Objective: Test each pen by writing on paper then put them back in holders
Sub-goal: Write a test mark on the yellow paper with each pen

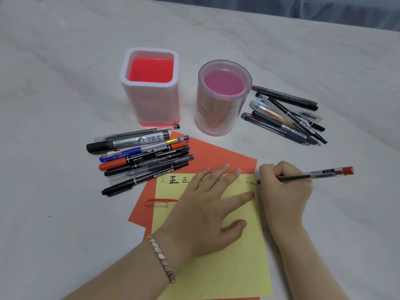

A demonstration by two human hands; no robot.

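Observation:
My right hand grips a clear pen with a red end, its tip touching the top right corner of the yellow paper. My left hand lies flat with spread fingers on that paper, covering part of a row of written characters. The yellow sheet rests on an orange sheet. A red pen cap lies at the yellow sheet's left edge. A square red-bottomed holder and a round pink holder stand upright behind, both holding no pens.
Several pens and markers lie heaped left of the paper, in front of the square holder. Another heap of dark pens lies right of the round holder. Everything sits on a white cloth-covered surface.

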